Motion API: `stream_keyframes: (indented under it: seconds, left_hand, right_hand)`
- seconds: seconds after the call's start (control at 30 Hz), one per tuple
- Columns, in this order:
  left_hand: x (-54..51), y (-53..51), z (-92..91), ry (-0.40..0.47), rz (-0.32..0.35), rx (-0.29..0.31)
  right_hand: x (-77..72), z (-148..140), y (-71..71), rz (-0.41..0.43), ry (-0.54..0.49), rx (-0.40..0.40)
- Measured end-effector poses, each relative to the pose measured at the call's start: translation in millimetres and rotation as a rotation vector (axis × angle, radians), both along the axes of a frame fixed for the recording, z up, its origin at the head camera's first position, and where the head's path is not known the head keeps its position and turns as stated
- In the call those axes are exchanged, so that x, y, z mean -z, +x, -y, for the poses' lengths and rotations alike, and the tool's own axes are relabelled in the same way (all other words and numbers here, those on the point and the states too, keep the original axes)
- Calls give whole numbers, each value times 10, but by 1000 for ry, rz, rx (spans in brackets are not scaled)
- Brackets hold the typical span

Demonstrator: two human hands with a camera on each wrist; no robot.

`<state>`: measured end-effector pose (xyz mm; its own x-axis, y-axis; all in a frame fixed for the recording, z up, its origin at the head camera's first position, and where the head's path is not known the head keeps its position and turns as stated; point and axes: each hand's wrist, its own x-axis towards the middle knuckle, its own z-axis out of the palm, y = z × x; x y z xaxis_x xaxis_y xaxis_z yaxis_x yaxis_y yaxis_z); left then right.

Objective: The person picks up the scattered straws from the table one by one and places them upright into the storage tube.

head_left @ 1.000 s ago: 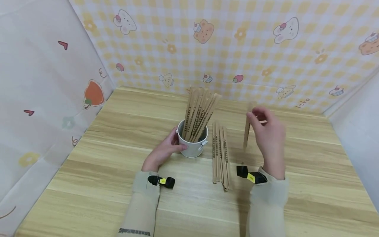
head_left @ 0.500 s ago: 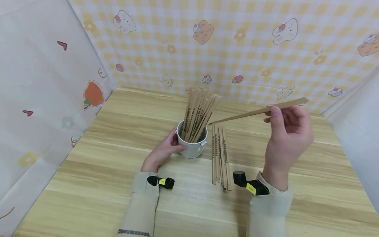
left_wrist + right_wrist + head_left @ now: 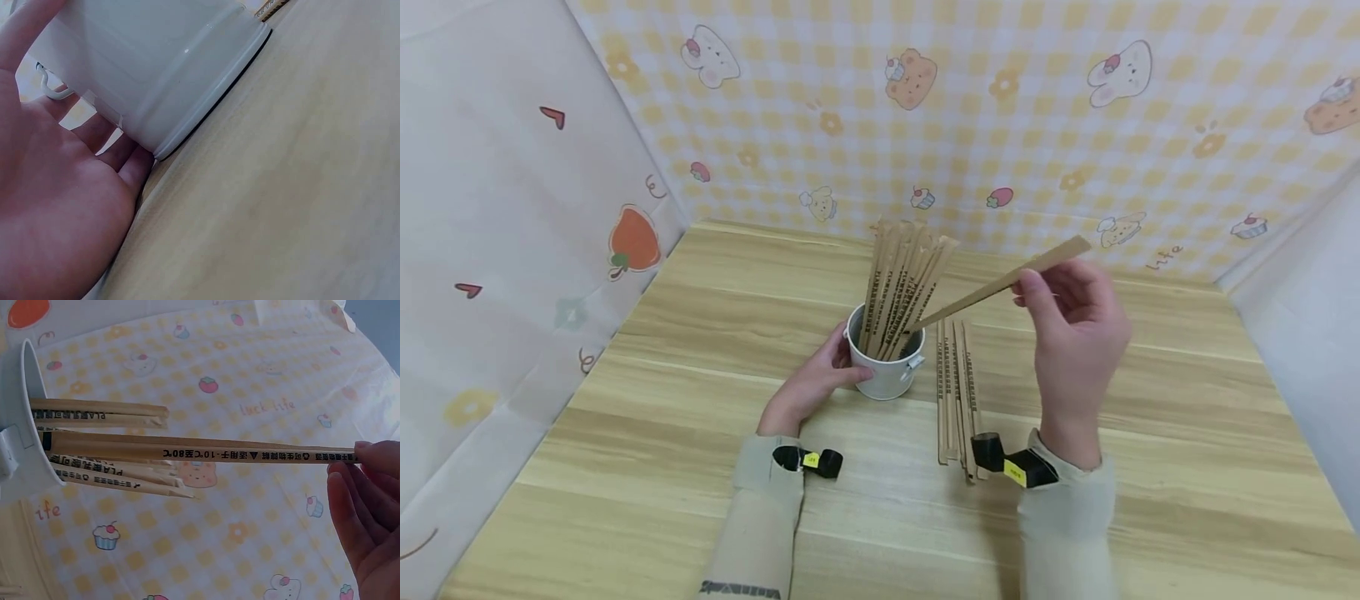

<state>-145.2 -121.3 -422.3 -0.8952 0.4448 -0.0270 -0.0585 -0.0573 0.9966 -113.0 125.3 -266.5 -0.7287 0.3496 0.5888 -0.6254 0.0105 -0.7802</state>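
A small white metal bucket [image 3: 887, 379] stands on the table, holding several paper-wrapped straws [image 3: 895, 283] that lean to the right. My left hand [image 3: 808, 387] grips the bucket from its left side, thumb across the front; in the left wrist view its fingers [image 3: 100, 134] reach behind the bucket wall. Between thumb and fingertips my right hand [image 3: 1078, 333] pinches one wrapped straw [image 3: 1000, 283] near its upper end. That straw slants down to the left, its lower tip at the bucket's mouth. The right wrist view shows printed text along the held straw [image 3: 219, 453].
Several more wrapped straws [image 3: 958, 400] lie side by side on the wooden table [image 3: 647, 400], just right of the bucket. A yellow checked cloth [image 3: 970, 108] with cartoon prints hangs behind, and a pale cloth [image 3: 512, 225] hangs at the left.
The held straw has turned from near upright to slanting, then moved left with my right hand until its tip reached the bucket's mouth. My left hand and the bucket have stayed put.
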Motion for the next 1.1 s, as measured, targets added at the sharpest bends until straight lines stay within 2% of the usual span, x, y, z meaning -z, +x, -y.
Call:
stream_keyframes:
  seconds: [0.17,0.27,0.47,0.7,0.83,1.1]
  left_hand:
    - [3,5,10,-3,-1,-7]
    - [10,6,18,9,0,-8]
    - [6,13,26,8,-3,-11]
    - [-46,23,6,13,-18,-9]
    - [-38,18,-3,9,-12,-6]
    - [172,-63,16,3,-16,-22]
  right_hand:
    - [119,57,-96,126,176,-18]
    - [267,81,-208,195,294,-23]
    - [564,135,-397,312,450,-28]
    - [681,211,-457,381,522,-52]
    - [720,210,-462,406,540,-43]
    - [801,208,-503,474,544,-52]
